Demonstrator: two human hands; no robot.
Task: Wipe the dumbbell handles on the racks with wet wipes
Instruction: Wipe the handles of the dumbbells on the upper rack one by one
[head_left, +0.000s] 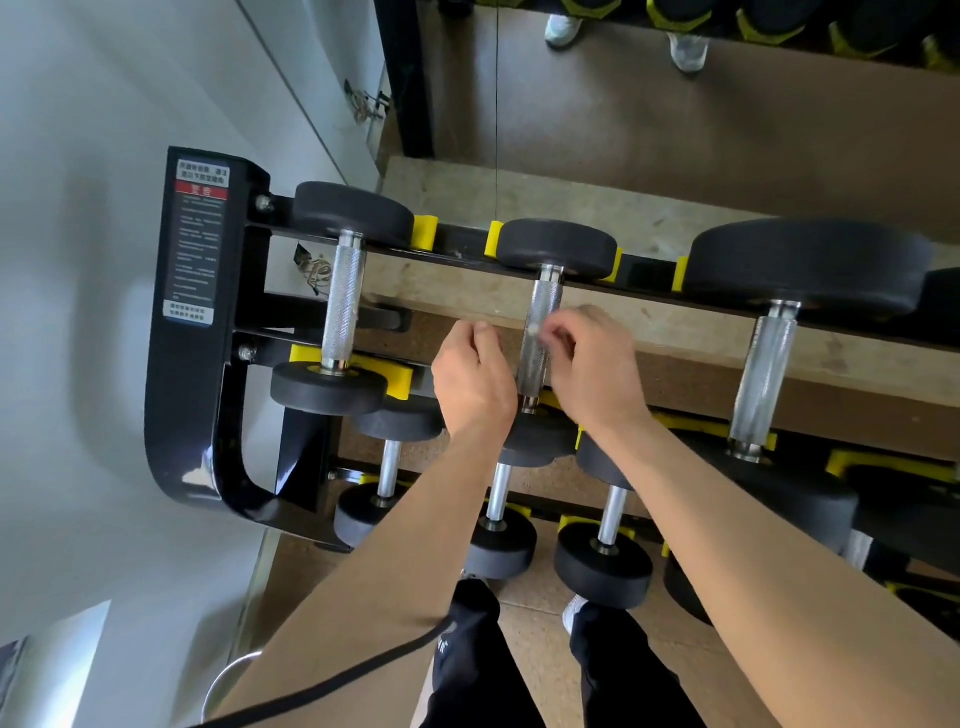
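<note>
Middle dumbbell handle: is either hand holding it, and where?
Right hand pinches what looks like a pale scrap against the handle, midway; left hand curls beside it, apparently empty.

**One head camera, looking steeply down on the dumbbell rack (192, 312)**

A single wide-angle view is worn on the person's head. The person stands close in front of the dumbbell rack, and the camera looks almost straight down over its tiers. The top tier crosses mid-frame and the lower tiers drop toward the bottom edge. The mirror (675, 104) behind the dumbbell rack fills the top of the frame. Straight lines bow near the frame's edges
</note>
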